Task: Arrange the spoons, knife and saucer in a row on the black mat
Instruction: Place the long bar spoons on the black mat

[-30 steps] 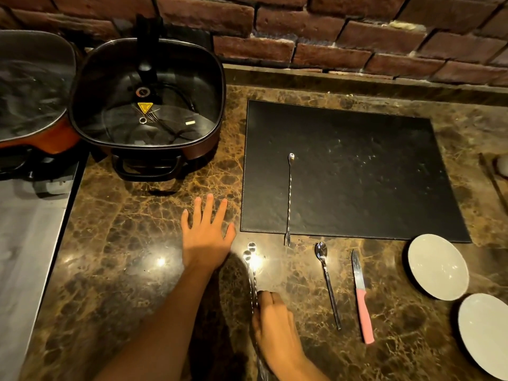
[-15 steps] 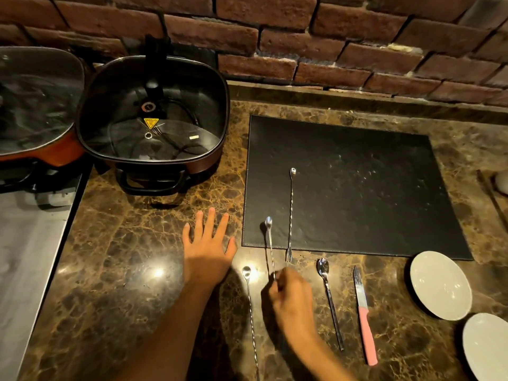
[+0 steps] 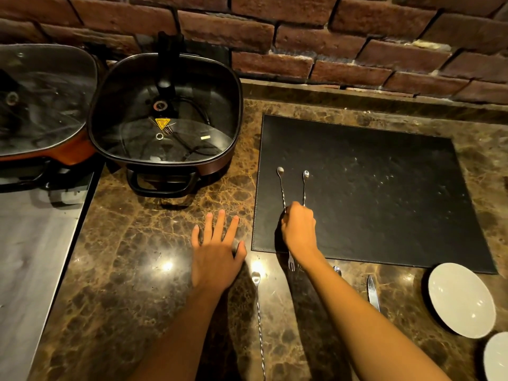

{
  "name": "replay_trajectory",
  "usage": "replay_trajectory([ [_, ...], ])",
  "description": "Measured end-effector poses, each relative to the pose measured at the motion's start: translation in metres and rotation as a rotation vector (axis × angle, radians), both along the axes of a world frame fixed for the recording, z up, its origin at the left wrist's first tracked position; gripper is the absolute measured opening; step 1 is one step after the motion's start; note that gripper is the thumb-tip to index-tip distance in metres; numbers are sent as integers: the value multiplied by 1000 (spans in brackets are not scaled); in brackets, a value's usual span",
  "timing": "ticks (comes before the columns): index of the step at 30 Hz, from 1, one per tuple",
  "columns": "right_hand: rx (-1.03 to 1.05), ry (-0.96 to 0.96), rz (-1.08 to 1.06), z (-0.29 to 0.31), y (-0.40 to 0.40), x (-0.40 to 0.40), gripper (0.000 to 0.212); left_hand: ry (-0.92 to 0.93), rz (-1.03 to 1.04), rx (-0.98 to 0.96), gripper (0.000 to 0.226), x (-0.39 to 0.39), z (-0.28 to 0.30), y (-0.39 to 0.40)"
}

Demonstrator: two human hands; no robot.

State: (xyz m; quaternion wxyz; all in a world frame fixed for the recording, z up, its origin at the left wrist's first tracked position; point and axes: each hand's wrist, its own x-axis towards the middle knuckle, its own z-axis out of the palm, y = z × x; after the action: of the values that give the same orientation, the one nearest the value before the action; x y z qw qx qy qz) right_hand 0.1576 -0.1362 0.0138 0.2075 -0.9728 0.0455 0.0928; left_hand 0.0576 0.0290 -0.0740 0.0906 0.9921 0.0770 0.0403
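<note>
Two long twisted spoons on the black mat [image 3: 384, 193] so far: one lying free [image 3: 305, 185], bowl toward the wall, and a second [image 3: 281, 188] just left of it, parallel, which my right hand [image 3: 299, 232] is pinching mid-shaft, fingers closed on it. Its forked tail sticks out past the mat's near edge onto the table [image 3: 154, 243]. Looks like I'm setting it down, not released yet.

Left hand [image 3: 217, 254] is flat on the table, fingers spread, holding nothing.

Still off the mat: third long spoon [image 3: 257, 312] by the near edge, short spoon [image 3: 337, 270] mostly hidden under my right forearm, knife [image 3: 373, 291], handle hidden, and the saucer [image 3: 461, 299] at the mat's near right corner. A second white dish [image 3: 496, 356] sits at the frame's corner. Roughly a third done, I'd say.

Versus half a second ago: the held spoon has moved from the mat's near edge up alongside the first one; left hand hasn't moved.
</note>
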Motion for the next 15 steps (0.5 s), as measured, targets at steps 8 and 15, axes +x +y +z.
replay_trajectory([
  [8,165,139,91,7,-7,-121,10,-30,-22,22,61,-1,4,0],
  [15,67,448,88,12,2,-206,21,-150,-40,56,54,-4,1,0],
])
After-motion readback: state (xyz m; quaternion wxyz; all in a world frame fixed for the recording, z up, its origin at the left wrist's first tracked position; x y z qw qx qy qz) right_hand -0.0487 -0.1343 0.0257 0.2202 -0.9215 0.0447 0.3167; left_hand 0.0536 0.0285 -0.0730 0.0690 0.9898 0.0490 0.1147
